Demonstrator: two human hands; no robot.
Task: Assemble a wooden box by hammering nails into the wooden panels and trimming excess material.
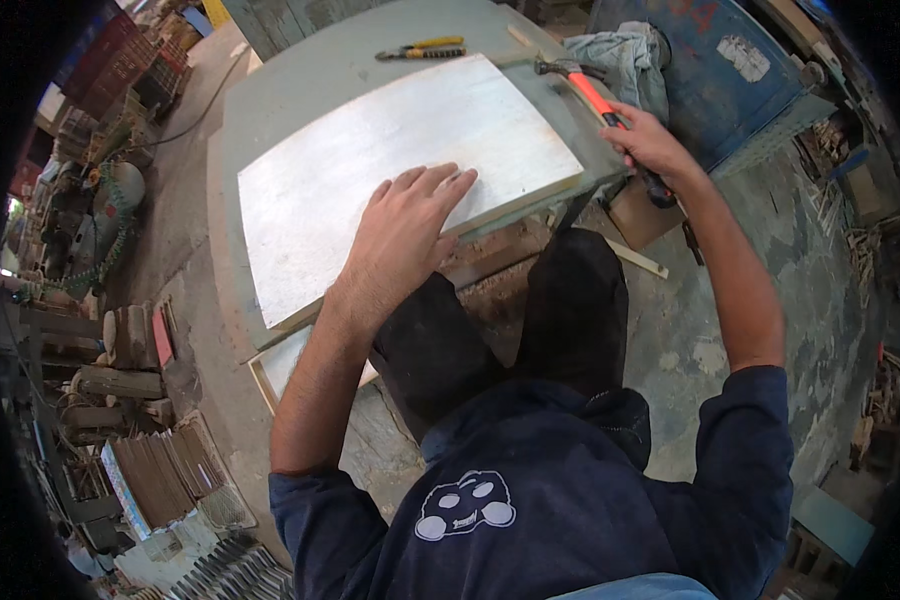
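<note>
A white rectangular panel with wooden edges [360, 150] lies flat on the grey-green table [320, 55] in front of me. My left hand [415, 210] rests on its near part, palm down, fingers stretched and slightly spread. Off the panel's right side, my right hand [650, 145] is wrapped round the handle of a claw hammer [592, 95], orange and black. The hammer's dark head points away from me, near the table's far right part. Yellow-and-black pliers [422, 49] lie beyond the panel's far edge.
A crumpled grey cloth [625, 60] lies beside a blue metal cabinet [715, 70] at the right. Below the table's near left edge shows another framed white panel [285, 365]. A wooden strip [638, 260] sticks out beside my knee. Stacked brown sheets [165, 480] stand on the left floor.
</note>
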